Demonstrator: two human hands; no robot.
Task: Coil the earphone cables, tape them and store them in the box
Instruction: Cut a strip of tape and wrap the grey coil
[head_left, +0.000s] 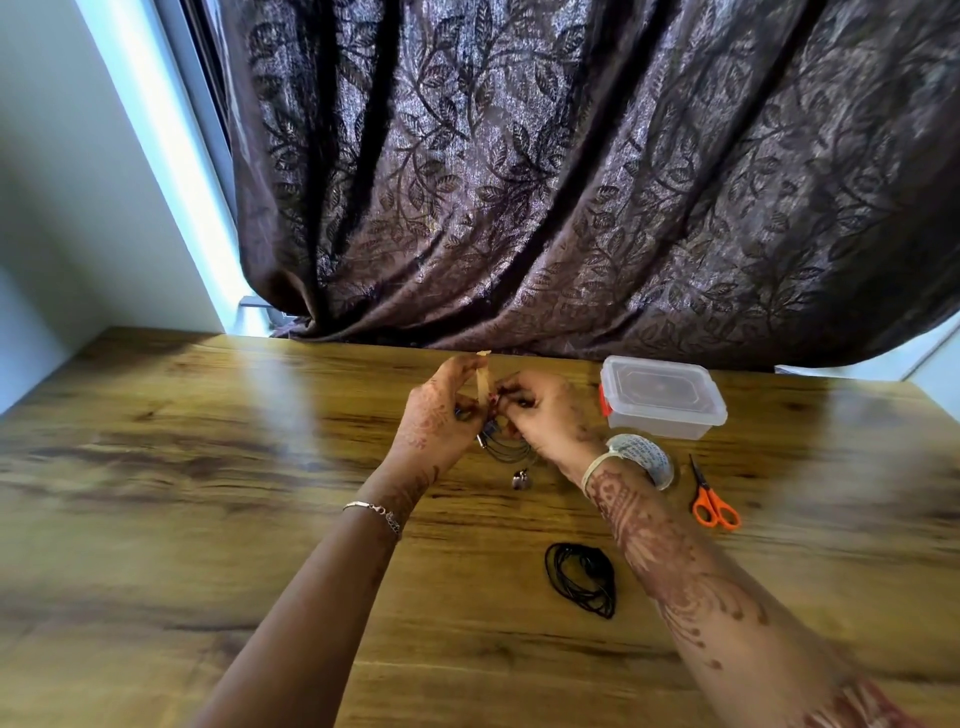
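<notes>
Above the table's far middle, my left hand and my right hand together pinch a coiled dark earphone cable. Its loops hang below my fingers, and an earbud dangles lowest. A strip of pale tape stands upright between my hands, held at the coil by my left fingers. Nearer me on the wood lies a second black coiled cable. At the back right stands the clear plastic box, lid on, with an orange clasp on its left side.
A roll of printed tape lies beside my right wrist. Orange-handled scissors lie to its right. The wooden table ends at a dark leaf-patterned curtain behind.
</notes>
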